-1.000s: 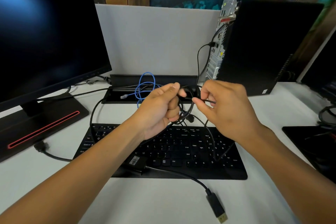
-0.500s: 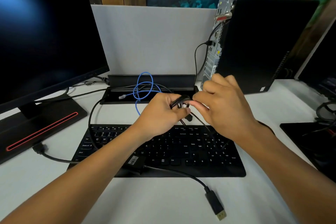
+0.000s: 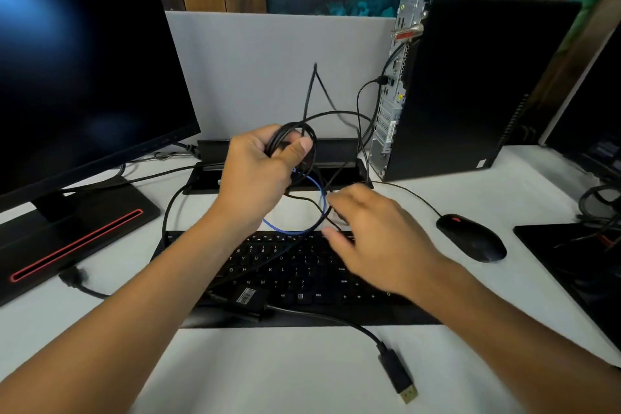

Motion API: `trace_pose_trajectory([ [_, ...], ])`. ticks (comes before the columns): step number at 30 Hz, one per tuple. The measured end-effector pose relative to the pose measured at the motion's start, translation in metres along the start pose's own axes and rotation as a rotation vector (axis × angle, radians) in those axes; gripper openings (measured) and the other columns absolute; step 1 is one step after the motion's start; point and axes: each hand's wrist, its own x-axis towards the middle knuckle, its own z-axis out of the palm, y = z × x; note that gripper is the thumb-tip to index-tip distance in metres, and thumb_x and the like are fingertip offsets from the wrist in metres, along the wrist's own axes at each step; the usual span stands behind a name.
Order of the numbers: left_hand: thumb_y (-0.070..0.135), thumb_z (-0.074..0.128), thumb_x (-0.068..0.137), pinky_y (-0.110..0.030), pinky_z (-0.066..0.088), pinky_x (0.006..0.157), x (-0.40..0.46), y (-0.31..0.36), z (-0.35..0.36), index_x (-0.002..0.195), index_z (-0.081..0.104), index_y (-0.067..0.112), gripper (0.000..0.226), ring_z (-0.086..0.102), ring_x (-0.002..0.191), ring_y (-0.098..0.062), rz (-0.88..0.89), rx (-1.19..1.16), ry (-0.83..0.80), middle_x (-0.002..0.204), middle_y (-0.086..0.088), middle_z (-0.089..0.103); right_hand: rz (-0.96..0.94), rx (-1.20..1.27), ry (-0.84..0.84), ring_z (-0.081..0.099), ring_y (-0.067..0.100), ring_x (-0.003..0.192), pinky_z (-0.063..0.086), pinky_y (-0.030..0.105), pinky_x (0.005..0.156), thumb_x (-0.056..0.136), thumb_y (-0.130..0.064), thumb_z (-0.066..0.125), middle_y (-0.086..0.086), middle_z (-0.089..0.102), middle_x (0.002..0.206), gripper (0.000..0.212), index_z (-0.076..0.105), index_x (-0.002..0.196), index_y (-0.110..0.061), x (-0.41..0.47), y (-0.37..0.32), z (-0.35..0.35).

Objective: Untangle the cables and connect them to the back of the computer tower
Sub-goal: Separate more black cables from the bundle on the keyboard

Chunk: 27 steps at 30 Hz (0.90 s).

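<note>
My left hand (image 3: 258,171) is raised above the desk and grips a coiled bundle of black cables (image 3: 304,134). A thin black loop (image 3: 314,87) sticks up from the bundle in front of the grey divider. A blue cable (image 3: 319,198) hangs in a loop below that hand. My right hand (image 3: 376,235) hovers over the keyboard with fingers relaxed near the hanging cables; it is blurred. The black computer tower (image 3: 480,87) stands at the back right, its rear panel (image 3: 391,111) facing left with one black cable plugged in.
A black keyboard (image 3: 302,276) lies in front of me, with a small adapter (image 3: 250,297) and a DisplayPort plug (image 3: 398,376) on its cable. A black mouse (image 3: 470,239) sits to the right. A monitor (image 3: 77,77) stands left, a cable tray (image 3: 336,151) behind.
My left hand has lifted the cable bundle up and left. My right hand has let go and dropped toward the keyboard. The mouse has come into view.
</note>
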Motion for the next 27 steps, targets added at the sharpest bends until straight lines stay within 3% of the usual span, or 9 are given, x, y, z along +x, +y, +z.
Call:
trace_pose_trajectory([
  [3,0.003,0.065,0.096,-0.021,0.025,0.042,-0.002,-0.003,0.001,0.079,0.059,0.008,0.018,0.025,0.037,-0.008,-0.220,-0.261,-0.050,0.045,0.009,0.034,0.162,0.103,0.027,0.059,0.024,0.121,0.052,0.044,0.098,0.095,-0.064,0.056,0.002,0.054,0.142,0.073,0.034,0.154,-0.027,0.013,0.021,-0.004],
  [6,0.002,0.066,0.093,-0.022,0.022,0.041,-0.002,-0.006,0.003,0.074,0.057,0.012,0.023,0.021,0.037,-0.008,-0.356,-0.394,-0.085,0.045,0.008,0.032,0.278,0.280,0.018,0.064,0.020,0.117,0.052,0.043,0.101,0.090,-0.061,0.065,-0.003,0.060,0.141,0.080,0.036,0.156,-0.027,0.021,0.032,-0.004],
  [9,0.003,0.066,0.093,-0.023,0.019,0.044,-0.007,-0.007,0.012,0.076,0.060,0.013,0.020,0.020,0.036,-0.007,-0.426,-0.458,-0.139,0.042,0.010,0.034,0.253,0.764,-0.084,0.071,0.010,0.105,0.055,0.038,0.101,0.092,-0.031,0.074,-0.007,0.069,0.130,0.053,0.058,0.142,-0.026,0.025,0.032,-0.006],
  [12,0.012,0.069,0.086,-0.024,0.019,0.046,-0.011,-0.014,0.018,0.077,0.067,0.013,0.010,0.021,0.036,-0.006,-0.421,-0.549,-0.187,0.041,0.009,0.034,0.090,1.080,-0.139,0.069,0.017,0.112,0.053,0.033,0.103,0.095,0.002,0.065,0.001,0.075,0.119,0.032,0.071,0.123,-0.013,0.024,0.026,0.000],
  [15,0.015,0.070,0.081,-0.023,0.019,0.045,-0.010,-0.019,0.015,0.085,0.071,0.011,0.006,0.021,0.036,-0.006,-0.406,-0.554,-0.231,0.041,0.009,0.035,0.063,1.135,-0.065,0.069,0.022,0.112,0.051,0.035,0.102,0.097,0.002,0.062,0.006,0.075,0.114,0.027,0.070,0.121,-0.009,0.026,0.033,0.009],
  [18,0.013,0.072,0.080,-0.024,0.018,0.043,-0.013,-0.023,0.012,0.083,0.073,0.011,0.003,0.022,0.036,-0.006,-0.394,-0.480,-0.282,0.047,0.005,0.040,0.038,1.090,-0.109,0.061,0.044,0.111,0.049,0.059,0.104,0.097,-0.011,0.066,0.018,0.071,0.113,0.027,0.072,0.119,-0.024,0.028,0.041,0.018],
  [20,0.013,0.073,0.081,-0.026,0.016,0.043,-0.015,-0.026,0.014,0.077,0.075,0.014,0.004,0.023,0.037,-0.007,-0.357,-0.434,-0.302,0.052,0.001,0.042,-0.004,1.017,-0.107,0.059,0.046,0.105,0.047,0.064,0.101,0.094,-0.019,0.066,0.017,0.070,0.110,0.022,0.073,0.113,-0.027,0.029,0.044,0.024],
  [24,0.011,0.066,0.093,-0.026,0.014,0.044,-0.014,-0.024,0.016,0.086,0.070,0.007,0.009,0.021,0.037,-0.007,-0.315,-0.376,-0.264,0.049,0.008,0.047,0.034,0.949,0.012,0.068,0.031,0.096,0.056,0.053,0.093,0.097,-0.013,0.068,0.007,0.072,0.101,0.007,0.074,0.099,-0.016,0.033,0.052,0.018],
  [27,0.023,0.060,0.099,-0.025,0.017,0.045,-0.014,-0.021,0.018,0.091,0.065,0.004,0.021,0.017,0.040,-0.009,-0.333,-0.347,-0.204,0.045,0.010,0.031,0.119,0.908,0.144,0.073,0.017,0.087,0.058,0.035,0.088,0.100,-0.016,0.065,0.001,0.077,0.089,0.012,0.075,0.095,-0.017,0.036,0.067,0.007],
])
